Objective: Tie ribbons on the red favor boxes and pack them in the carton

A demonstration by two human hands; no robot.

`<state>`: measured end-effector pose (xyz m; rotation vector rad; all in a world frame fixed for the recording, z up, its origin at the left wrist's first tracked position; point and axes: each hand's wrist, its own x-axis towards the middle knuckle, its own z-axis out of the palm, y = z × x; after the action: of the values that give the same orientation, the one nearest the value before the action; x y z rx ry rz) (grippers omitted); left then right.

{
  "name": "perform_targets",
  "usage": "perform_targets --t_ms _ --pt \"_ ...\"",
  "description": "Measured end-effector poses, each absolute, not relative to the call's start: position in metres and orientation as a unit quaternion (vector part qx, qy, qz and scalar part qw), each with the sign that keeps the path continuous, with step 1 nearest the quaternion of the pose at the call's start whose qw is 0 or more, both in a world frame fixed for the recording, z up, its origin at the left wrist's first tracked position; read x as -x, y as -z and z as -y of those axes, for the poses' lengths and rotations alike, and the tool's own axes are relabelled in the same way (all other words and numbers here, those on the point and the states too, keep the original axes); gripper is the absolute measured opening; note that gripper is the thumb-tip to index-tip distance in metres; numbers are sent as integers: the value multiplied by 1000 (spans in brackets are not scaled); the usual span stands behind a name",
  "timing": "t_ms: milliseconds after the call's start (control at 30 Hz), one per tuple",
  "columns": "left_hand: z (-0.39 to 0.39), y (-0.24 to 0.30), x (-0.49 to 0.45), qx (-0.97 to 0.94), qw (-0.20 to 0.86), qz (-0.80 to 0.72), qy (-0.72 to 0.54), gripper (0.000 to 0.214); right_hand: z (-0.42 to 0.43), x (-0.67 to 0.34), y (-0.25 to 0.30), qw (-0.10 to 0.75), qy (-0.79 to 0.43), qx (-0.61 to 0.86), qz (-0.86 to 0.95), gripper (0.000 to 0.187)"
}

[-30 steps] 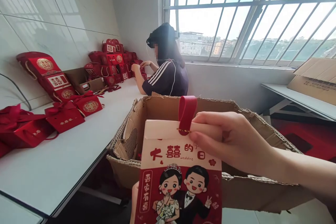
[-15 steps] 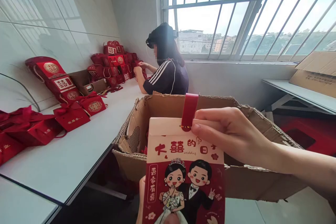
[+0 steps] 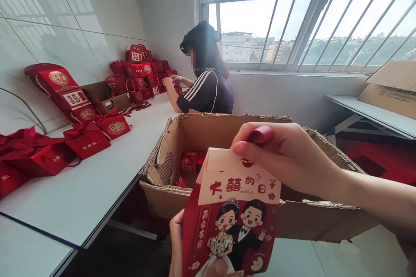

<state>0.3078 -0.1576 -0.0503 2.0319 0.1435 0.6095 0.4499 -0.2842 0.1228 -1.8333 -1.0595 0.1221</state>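
Note:
I hold a red and cream wedding gift box (image 3: 232, 220) printed with a cartoon bride and groom, upright in front of me. My right hand (image 3: 286, 158) grips its top flap, fingers curled over the red ribbon loop (image 3: 260, 135). My left hand (image 3: 178, 242) holds the box from below at its left side, mostly hidden. Behind the box stands an open cardboard carton (image 3: 169, 201) with small red boxes (image 3: 191, 162) at its bottom.
A white table (image 3: 87, 190) on the left carries several red gift bags (image 3: 86, 140) and a stack of red boxes (image 3: 139, 73) by the wall. A seated person (image 3: 204, 82) works at its far end. Barred windows and a carton (image 3: 390, 86) on a shelf lie to the right.
My right hand has closed over the red ribbon loop and pushed it down. The box turned slightly, showing its left side, and my left hand came up into view.

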Motion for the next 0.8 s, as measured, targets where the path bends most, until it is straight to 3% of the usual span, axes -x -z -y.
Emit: perform_targets --t_ms 233,533,800 --pt "158 50 -305 -838 492 -38 -232 91 279 -449 -125 529 -63 706 466 24" --pt "160 49 -293 -830 519 -64 -195 75 272 -451 -124 545 -83 710 437 20" --pt "172 47 -296 -700 660 -143 -232 56 270 -463 -127 526 -202 729 388 35"
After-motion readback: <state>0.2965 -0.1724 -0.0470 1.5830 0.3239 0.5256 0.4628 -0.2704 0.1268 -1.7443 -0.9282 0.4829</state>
